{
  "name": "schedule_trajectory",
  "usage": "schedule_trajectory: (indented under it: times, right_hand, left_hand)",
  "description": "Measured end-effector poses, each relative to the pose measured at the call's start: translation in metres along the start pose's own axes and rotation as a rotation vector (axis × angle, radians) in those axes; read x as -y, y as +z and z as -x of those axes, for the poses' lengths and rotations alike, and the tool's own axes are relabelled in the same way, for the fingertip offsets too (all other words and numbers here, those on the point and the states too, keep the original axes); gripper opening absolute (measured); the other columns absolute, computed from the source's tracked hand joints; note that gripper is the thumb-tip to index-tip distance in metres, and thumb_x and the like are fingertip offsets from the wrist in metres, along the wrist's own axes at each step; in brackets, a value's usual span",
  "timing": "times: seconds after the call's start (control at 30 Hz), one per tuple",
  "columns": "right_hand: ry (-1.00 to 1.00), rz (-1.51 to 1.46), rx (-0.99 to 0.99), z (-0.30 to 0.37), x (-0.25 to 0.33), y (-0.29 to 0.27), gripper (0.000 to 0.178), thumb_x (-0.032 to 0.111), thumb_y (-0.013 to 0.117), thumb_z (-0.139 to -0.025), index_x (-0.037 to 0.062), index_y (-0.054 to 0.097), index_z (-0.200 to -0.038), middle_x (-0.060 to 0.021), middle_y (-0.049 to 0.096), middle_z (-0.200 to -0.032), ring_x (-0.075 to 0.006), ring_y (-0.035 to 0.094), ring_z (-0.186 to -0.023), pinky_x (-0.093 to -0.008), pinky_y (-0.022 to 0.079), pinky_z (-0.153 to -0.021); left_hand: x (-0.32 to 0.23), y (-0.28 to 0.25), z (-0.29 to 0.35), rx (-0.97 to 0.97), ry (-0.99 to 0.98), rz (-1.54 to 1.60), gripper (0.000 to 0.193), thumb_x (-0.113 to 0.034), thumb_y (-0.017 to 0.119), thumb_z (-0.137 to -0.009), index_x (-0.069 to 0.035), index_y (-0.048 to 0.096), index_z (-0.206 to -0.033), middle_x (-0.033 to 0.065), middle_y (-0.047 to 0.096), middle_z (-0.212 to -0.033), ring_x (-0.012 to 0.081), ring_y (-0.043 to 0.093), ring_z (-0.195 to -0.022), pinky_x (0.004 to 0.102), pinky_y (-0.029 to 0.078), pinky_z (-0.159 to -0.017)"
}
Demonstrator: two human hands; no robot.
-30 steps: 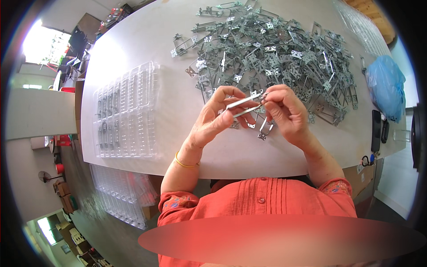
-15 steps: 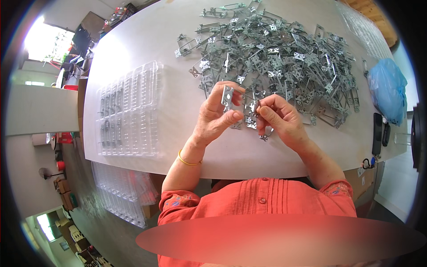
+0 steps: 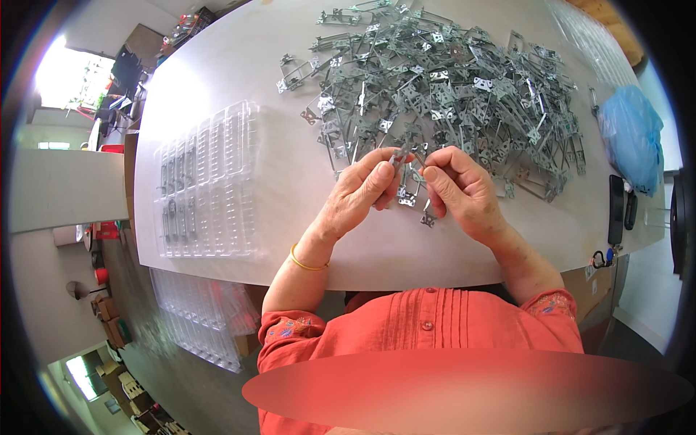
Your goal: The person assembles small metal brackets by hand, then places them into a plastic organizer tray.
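Just in front of the near edge of a metal pile, my left hand (image 3: pixel 355 190) pinches a small silver metal bracket (image 3: pixel 398 156) between thumb and fingers. Close beside it, my right hand (image 3: pixel 466 194) is closed, thumb against forefinger, at the thin rod side of the same bracket. The fingers cover most of the part. Below the fingertips show more punched metal plates (image 3: pixel 407 198); whether they lie on the table or hang from the right hand I cannot tell. A large heap of similar metal brackets (image 3: pixel 475 87) spreads beyond both hands.
A clear plastic tray (image 3: pixel 230 210) on the left holds several metal parts in its left slots. More clear trays (image 3: pixel 192 319) sit below the table edge. At right lie a blue plastic bag (image 3: pixel 632 141), a black phone-like object (image 3: pixel 615 210) and keys (image 3: pixel 600 259).
My left thumb and fingers have closed on the bracket, which has turned from showing its flat plate to nearly edge-on. My right hand keeps almost the same place.
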State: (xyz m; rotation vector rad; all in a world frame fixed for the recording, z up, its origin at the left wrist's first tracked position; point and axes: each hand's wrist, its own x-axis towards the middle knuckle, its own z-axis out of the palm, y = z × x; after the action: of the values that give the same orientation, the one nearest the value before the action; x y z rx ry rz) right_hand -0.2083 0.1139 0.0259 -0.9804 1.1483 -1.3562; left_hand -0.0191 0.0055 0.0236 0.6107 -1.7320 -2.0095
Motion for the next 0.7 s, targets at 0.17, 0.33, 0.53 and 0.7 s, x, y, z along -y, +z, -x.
schedule_trajectory:
  times: [0.17, 0.33, 0.53, 0.7]
  right_hand:
    - [-0.007, -0.004, 0.006, 0.0, -0.001, -0.001, 0.009, 0.016, 0.058, -0.102, 0.0073, 0.058, -0.105, 0.0056, 0.051, -0.069, -0.0011, 0.046, -0.056, -0.0198, 0.037, -0.048]
    - [0.018, 0.016, 0.006, 0.0, 0.001, -0.001, 0.008, 0.014, 0.058, -0.102, 0.0062, 0.057, -0.104, 0.0054, 0.051, -0.07, -0.0013, 0.045, -0.056, -0.0196, 0.036, -0.048]
    - [-0.002, 0.079, -0.009, -0.001, 0.0, -0.001, 0.015, 0.014, 0.058, -0.102, 0.0066, 0.053, -0.114, 0.0057, 0.051, -0.067, -0.0009, 0.045, -0.056, -0.02, 0.035, -0.049]
    - [0.031, 0.07, 0.047, -0.001, 0.003, -0.001, 0.029, 0.017, 0.058, -0.102, 0.0058, 0.047, -0.126, 0.0036, 0.053, -0.067, -0.0028, 0.047, -0.056, -0.0206, 0.037, -0.051]
  left_hand:
    - [0.004, 0.004, -0.001, -0.028, -0.008, -0.143, 0.053, -0.045, 0.047, -0.105, 0.0, 0.058, -0.131, -0.0032, 0.048, -0.07, 0.0064, 0.046, -0.062, 0.0238, 0.04, -0.055]
    - [0.008, 0.001, 0.0, -0.055, -0.021, -0.217, 0.052, -0.044, 0.05, -0.104, 0.0, 0.061, -0.13, -0.0008, 0.054, -0.071, 0.0074, 0.051, -0.065, 0.025, 0.043, -0.059]
    - [0.009, -0.001, 0.0, -0.094, 0.135, -0.395, 0.047, -0.038, 0.053, -0.104, 0.002, 0.063, -0.127, -0.002, 0.054, -0.075, 0.0078, 0.047, -0.065, 0.0252, 0.039, -0.057]
    - [0.003, -0.004, -0.003, -0.094, 0.247, -0.606, 0.04, -0.031, 0.059, -0.1, 0.003, 0.064, -0.121, 0.008, 0.061, -0.077, 0.0193, 0.058, -0.066, 0.0319, 0.046, -0.06]
